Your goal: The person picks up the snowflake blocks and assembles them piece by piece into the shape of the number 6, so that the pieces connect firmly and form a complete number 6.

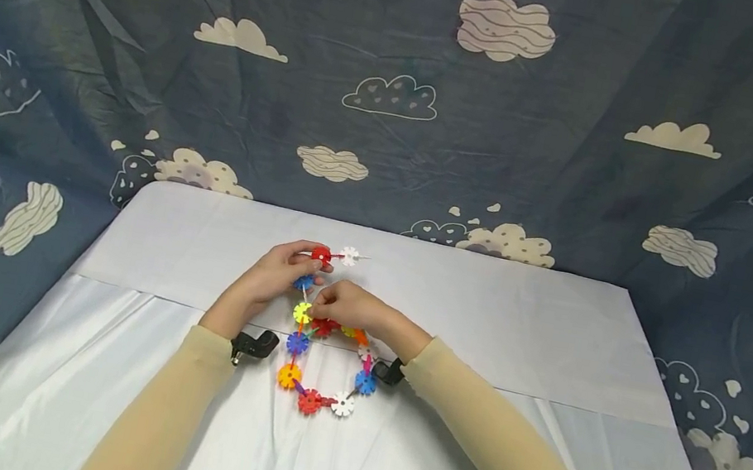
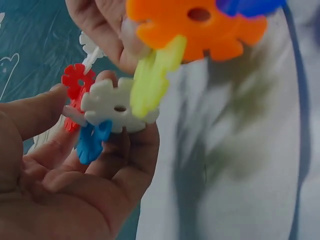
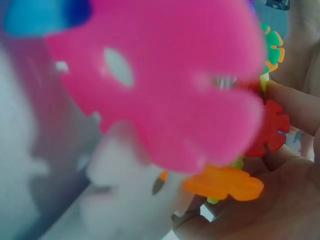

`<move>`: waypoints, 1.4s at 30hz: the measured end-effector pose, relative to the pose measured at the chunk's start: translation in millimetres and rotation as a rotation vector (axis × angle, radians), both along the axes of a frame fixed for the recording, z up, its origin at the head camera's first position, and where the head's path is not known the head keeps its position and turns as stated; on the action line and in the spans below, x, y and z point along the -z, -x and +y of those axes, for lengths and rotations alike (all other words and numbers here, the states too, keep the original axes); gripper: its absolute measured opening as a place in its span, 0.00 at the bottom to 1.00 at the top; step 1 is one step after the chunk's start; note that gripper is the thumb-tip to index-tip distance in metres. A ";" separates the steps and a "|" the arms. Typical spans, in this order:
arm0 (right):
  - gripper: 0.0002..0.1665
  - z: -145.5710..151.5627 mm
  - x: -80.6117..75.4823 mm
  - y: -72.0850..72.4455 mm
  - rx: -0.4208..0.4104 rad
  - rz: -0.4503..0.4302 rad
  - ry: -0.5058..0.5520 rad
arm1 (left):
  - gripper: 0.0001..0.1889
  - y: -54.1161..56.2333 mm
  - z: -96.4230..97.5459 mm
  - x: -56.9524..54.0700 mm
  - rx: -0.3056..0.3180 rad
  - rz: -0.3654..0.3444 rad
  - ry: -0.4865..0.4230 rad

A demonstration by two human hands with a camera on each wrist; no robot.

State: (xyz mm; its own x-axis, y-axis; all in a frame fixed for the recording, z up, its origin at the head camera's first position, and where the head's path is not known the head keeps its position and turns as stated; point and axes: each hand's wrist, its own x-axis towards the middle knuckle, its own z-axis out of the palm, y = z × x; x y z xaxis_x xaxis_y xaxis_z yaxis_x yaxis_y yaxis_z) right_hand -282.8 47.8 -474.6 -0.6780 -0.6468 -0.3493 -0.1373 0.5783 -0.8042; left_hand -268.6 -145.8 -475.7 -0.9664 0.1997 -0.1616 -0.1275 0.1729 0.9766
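Observation:
A chain of plastic snowflake discs, slotted edge to edge, hangs between the hands in a ring with a short tail. My left hand [image 1: 274, 276] grips the upper part, where a red disc [image 1: 321, 255], a blue disc [image 1: 303, 282] and a white disc [image 2: 112, 102] meet between thumb and fingers. Beyond them, another white disc [image 1: 349, 256] sticks out to the right. Just below, my right hand [image 1: 355, 306] pinches the chain beside a yellow disc [image 1: 302, 313], its fingertips partly hidden. In the right wrist view, a pink disc [image 3: 165, 90] looms close, with a red disc [image 3: 272, 127] by the fingers.
Lower in the ring come an orange disc [image 1: 288, 376], another red disc [image 1: 310, 402] and a blue one [image 1: 365, 382]. A white cloth [image 1: 482, 321] covers the table. Behind it hangs a dark cloud-print curtain [image 1: 411, 39]. Black wrist mounts [image 1: 256, 344] sit near the chain.

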 end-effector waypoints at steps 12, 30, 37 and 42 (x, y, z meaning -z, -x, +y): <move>0.12 3.5 3.9 -0.6 0.047 -0.035 0.029 | 0.21 -0.8 14.6 8.3 -0.017 -0.020 -0.027; 0.10 8.9 4.5 1.8 0.105 -0.114 0.094 | 0.21 -4.3 22.4 10.0 0.019 0.180 -0.019; 0.11 7.0 3.7 -3.6 0.185 -0.054 0.087 | 0.20 -4.0 27.1 9.4 0.019 0.172 -0.039; 0.10 2.9 5.7 -6.0 0.269 -0.052 0.082 | 0.19 -2.8 30.1 9.6 -0.020 0.113 -0.074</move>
